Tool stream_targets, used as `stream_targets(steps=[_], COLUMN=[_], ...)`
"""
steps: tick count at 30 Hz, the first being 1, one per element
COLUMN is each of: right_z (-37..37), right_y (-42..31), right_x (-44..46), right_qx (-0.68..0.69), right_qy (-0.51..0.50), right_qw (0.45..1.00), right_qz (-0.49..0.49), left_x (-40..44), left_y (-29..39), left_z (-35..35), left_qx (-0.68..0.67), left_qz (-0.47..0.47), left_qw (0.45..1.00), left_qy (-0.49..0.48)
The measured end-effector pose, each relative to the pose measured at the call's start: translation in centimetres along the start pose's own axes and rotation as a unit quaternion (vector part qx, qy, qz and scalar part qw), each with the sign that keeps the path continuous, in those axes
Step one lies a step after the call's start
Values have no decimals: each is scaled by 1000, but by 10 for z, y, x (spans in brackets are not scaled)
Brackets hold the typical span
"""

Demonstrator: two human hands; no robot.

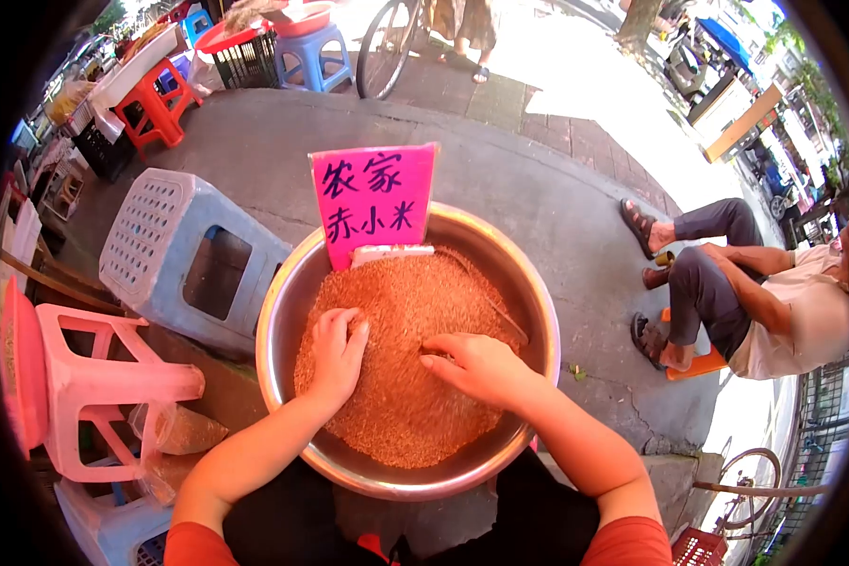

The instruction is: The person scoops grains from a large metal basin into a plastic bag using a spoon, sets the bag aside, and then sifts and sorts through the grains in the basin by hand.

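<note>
A wide metal basin [424, 489] holds a heap of small reddish-brown grains [396, 434]. My left hand [340, 351] rests in the left part of the heap, its fingers curled at the grain. Opposite it, my right hand [472, 364] has thumb and fingers drawn together, with grains at the fingertips. A pink handwritten sign [375, 200] stands at the basin's far side, with a whitish piece [391, 253] at its foot. Half buried on the right is something with a thin curved edge [509, 321]; its kind is hidden.
A grey-blue stool [151, 236] stands close left of the basin, with a pink stool [61, 368] nearer me and bagged grain [193, 429] beside it. To the right sits a person [764, 311]. A bicycle wheel [387, 47] and a red stool [160, 108] are farther back.
</note>
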State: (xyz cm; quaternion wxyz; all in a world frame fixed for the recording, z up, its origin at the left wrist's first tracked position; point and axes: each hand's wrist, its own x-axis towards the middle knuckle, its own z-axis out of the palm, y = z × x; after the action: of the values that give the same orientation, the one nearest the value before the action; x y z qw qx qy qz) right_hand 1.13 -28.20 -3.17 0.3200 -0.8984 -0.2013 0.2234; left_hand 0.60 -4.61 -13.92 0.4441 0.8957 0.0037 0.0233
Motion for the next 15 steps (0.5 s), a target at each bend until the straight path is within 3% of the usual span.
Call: stream_targets(steps=[2, 4, 5, 8, 11, 14, 15], right_z=[-10, -3, 4, 40, 44, 37, 34], right_y=[4, 27, 40, 81, 49, 34, 35], right_x=[14, 38, 51, 94, 89, 94, 100], right_qx=[-31, -24, -17, -4, -86, -31, 23], right_qy=[75, 203, 262, 271, 269, 217, 217], right_qw=[996, 979, 964, 958, 959, 975, 976], right_qz=[43, -8, -35, -90, -17, 29, 4], left_x=[9, 19, 23, 24, 23, 25, 26], left_y=[10, 9, -9, -13, -12, -3, 0], left_z=[0, 0, 12, 13, 12, 6, 3], left_qx=[23, 34, 6, 16, 35, 8, -12], left_qz=[39, 84, 53, 25, 24, 9, 3], left_qw=[997, 991, 994, 998, 998, 999, 1000], left_qy=[61, 102, 98, 61, 55, 35, 23])
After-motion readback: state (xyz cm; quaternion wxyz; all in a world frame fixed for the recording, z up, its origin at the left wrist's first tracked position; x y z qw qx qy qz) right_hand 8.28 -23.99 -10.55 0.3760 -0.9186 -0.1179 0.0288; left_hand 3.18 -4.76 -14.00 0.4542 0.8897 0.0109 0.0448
